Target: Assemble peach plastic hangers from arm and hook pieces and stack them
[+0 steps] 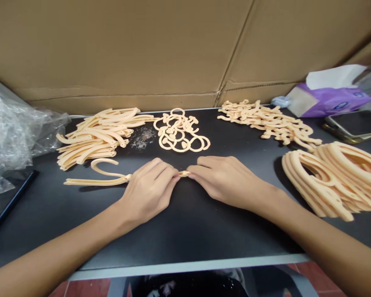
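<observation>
A large cardboard sheet (pixel 111 49) stands behind a black table (pixel 185 235), and a clear plastic bag (pixel 12 140) lies crumpled at the left side. On the table, a tall stack of big peach plastic hanger pieces (pixel 330 181) lies at the right. Three loose piles lie farther back: long curved strips (pixel 95 138), ring-shaped pieces (pixel 181 132) and small hook-like pieces (pixel 266 121). Beyond them at the right are a purple tissue pack (pixel 330 97) and a phone (pixel 355 126). A little pale debris (pixel 144 137) lies between the first two piles.

Both forearms come from the near edge and meet near the middle of the table. The left hand (pixel 150 189) and the right hand (pixel 225 181) are turned palm down, with fingers closed and pinching. The left hand grips a peach plastic hook piece (pixel 95 177), which rests on the table. The right fingertips (pixel 193 174) pinch a small peach plastic end (pixel 184 174). The fingers hide most of this end, so I cannot tell if it belongs to the hook piece.
</observation>
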Available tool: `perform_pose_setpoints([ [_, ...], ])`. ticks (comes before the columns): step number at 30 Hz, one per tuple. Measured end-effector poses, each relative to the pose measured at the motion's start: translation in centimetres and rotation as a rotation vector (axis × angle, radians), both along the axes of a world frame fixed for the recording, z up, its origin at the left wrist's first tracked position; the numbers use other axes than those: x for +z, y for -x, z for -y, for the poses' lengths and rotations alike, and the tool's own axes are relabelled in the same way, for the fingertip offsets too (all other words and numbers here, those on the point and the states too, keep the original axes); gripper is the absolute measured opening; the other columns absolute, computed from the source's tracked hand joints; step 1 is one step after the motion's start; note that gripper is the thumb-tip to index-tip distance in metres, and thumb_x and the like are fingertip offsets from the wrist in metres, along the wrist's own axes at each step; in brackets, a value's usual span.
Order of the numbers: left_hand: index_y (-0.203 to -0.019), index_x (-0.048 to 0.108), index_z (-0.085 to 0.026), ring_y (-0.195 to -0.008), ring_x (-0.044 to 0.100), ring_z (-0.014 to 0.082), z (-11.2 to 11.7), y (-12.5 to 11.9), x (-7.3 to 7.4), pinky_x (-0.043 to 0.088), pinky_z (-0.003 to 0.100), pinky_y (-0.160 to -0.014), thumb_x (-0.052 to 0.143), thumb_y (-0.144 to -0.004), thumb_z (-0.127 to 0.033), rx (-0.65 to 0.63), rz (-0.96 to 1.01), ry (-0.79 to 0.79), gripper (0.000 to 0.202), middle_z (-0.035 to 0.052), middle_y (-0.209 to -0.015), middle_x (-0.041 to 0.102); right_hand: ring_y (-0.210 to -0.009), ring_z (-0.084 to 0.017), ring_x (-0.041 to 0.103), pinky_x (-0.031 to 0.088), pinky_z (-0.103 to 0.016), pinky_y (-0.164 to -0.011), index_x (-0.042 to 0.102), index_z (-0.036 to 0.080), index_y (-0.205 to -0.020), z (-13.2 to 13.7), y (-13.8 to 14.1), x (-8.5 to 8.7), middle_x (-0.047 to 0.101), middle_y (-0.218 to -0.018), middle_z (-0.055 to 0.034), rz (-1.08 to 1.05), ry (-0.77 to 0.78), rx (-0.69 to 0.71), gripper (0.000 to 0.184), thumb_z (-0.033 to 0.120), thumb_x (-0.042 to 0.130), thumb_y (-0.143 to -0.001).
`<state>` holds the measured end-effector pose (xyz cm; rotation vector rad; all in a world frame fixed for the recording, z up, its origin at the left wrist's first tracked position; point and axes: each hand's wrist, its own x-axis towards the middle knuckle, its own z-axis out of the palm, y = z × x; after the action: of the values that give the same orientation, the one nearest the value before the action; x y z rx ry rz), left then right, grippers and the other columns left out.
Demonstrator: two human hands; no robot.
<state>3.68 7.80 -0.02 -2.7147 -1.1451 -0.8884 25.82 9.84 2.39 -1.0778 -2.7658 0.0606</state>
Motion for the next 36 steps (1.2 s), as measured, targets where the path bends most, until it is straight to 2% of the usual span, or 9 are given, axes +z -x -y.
perform_pose_setpoints([
  [3,-0.097,0.064,-0.016,-0.082,0.062,0.0198,0.1,0.0,0.0,0.053,0.036,-0.077,0.057,-0.094,-0.013,0.006,-0.006,-0.032,0.008,0.0069,-0.091,0.071,-0.067,-0.014,0.05,0.023,-0.029,-0.059,0.07,0.016,-0.087,-0.5,-0.3,0.0,0.062,-0.079,-0.0049,-0.055,0.021,-0.013,0.035,0.029,0.043,-0.104],
  [7,-0.109,0.063,-0.016,-0.094,0.064,0.0239,0.3,0.1,0.0,0.054,0.04,-0.082,0.059,-0.091,-0.011,-0.03,-0.002,-0.083,0.02,0.0107,-0.105,0.071,-0.078,-0.016,0.056,0.033,-0.027,-0.065,0.073,0.016,-0.092,-1.5,-1.2,-0.1,0.066,-0.088,-0.0074,-0.082,0.039,-0.033,0.031,0.025,0.045,-0.102],
  [13,-0.102,0.063,-0.015,-0.095,0.063,0.0238,0.3,0.0,0.3,0.053,0.041,-0.086,0.061,-0.088,-0.009,-0.056,0.018,-0.087,0.016,0.0107,-0.102,0.07,-0.088,-0.021,0.057,0.042,-0.031,-0.078,0.074,0.014,-0.093,-3.4,-3.0,0.1,0.067,-0.092,-0.0107,-0.058,-0.011,-0.088,0.029,0.021,0.046,-0.1],
  [17,-0.087,0.061,-0.017,-0.085,0.06,0.0228,0.0,0.3,0.6,0.051,0.039,-0.079,0.062,-0.086,-0.013,0.055,0.029,-0.121,0.004,0.0078,-0.09,0.067,-0.086,-0.021,0.057,0.042,-0.034,-0.082,0.074,0.013,-0.092,-4.3,-4.0,0.3,0.068,-0.09,-0.0108,-0.059,0.017,-0.091,0.031,0.021,0.045,-0.1],
  [24,-0.077,0.048,-0.022,-0.079,0.053,0.0234,-2.9,2.6,0.7,0.046,0.039,-0.074,0.067,-0.084,-0.025,0.286,0.044,-0.258,0.021,0.0037,-0.077,0.056,-0.082,-0.021,0.057,0.042,-0.033,-0.079,0.073,0.014,-0.09,-4.6,-4.5,1.3,0.069,-0.083,-0.0095,-0.239,-0.001,-0.078,0.029,0.023,0.047,-0.098],
  [27,-0.091,0.052,-0.023,-0.091,0.054,0.0281,-3.6,3.4,1.0,0.048,0.045,-0.082,0.07,-0.083,-0.031,0.374,0.121,-0.306,0.021,0.0077,-0.09,0.057,-0.077,-0.02,0.058,0.042,-0.033,-0.075,0.073,0.015,-0.084,-4.5,-4.6,1.8,0.068,-0.078,-0.008,-0.336,-0.059,-0.093,0.026,0.024,0.05,-0.095],
  [31,-0.122,0.051,-0.021,-0.114,0.053,0.0347,-3.8,3.6,1.5,0.045,0.052,-0.099,0.068,-0.086,-0.037,0.473,0.143,-0.275,0.043,0.015,-0.119,0.059,-0.071,-0.018,0.058,0.042,-0.03,-0.07,0.072,0.017,-0.077,-4.5,-4.6,1.9,0.067,-0.071,-0.0053,-0.493,-0.07,-0.121,0.022,0.023,0.055,-0.09],
  [33,-0.127,0.052,-0.021,-0.114,0.057,0.0341,-3.9,3.6,1.5,0.045,0.051,-0.099,0.063,-0.09,-0.035,0.47,0.124,-0.233,0.041,0.014,-0.12,0.064,-0.067,-0.017,0.058,0.041,-0.029,-0.067,0.072,0.017,-0.074,-4.5,-4.4,1.8,0.066,-0.068,-0.0043,-0.53,-0.053,-0.161,0.022,0.023,0.056,-0.087],
  [36,-0.116,0.062,-0.019,-0.102,0.066,0.0296,-4.2,3.7,0.9,0.048,0.045,-0.091,0.055,-0.096,-0.032,0.437,0.067,-0.182,0.025,0.0095,-0.106,0.073,-0.065,-0.016,0.058,0.04,-0.029,-0.065,0.073,0.016,-0.07,-4.6,-4.3,1.9,0.066,-0.066,-0.004,-0.499,-0.017,-0.276,0.021,0.022,0.056,-0.081],
])
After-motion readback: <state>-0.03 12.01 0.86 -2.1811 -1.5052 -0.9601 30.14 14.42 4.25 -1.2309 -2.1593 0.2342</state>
